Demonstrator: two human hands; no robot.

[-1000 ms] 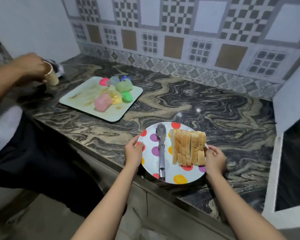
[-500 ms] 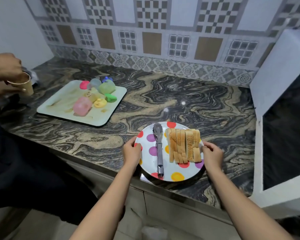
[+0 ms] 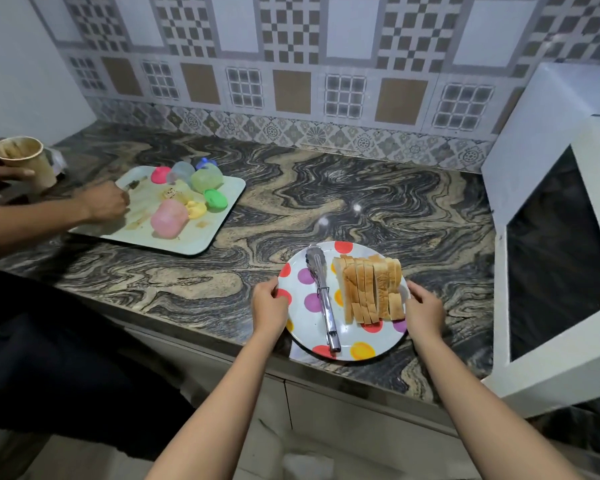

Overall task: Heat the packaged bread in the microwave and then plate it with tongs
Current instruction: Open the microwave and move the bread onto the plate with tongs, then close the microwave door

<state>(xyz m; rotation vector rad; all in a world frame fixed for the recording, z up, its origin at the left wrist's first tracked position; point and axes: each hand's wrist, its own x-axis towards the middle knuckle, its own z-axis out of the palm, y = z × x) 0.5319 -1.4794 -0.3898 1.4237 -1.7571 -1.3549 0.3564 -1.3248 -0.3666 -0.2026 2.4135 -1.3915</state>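
Observation:
A white plate with coloured dots (image 3: 357,349) sits at the counter's front edge. Several slices of bread (image 3: 371,289) stand in a row on its right half. Metal tongs (image 3: 323,299) lie lengthwise on its left half, closed, handle end toward me. My left hand (image 3: 269,306) grips the plate's left rim and my right hand (image 3: 425,308) grips its right rim. The white microwave (image 3: 548,237) stands at the right, its dark door facing me.
A pale tray (image 3: 205,237) with several coloured plastic cups and lids lies at the back left. Another person's hand (image 3: 103,204) reaches onto it, and their other hand holds a paper cup (image 3: 25,161). Marbled counter stretches between tray and plate.
The view has swung right, bringing more of the microwave in. The other person's hand has moved onto the tray. My hands stay on the plate's rim.

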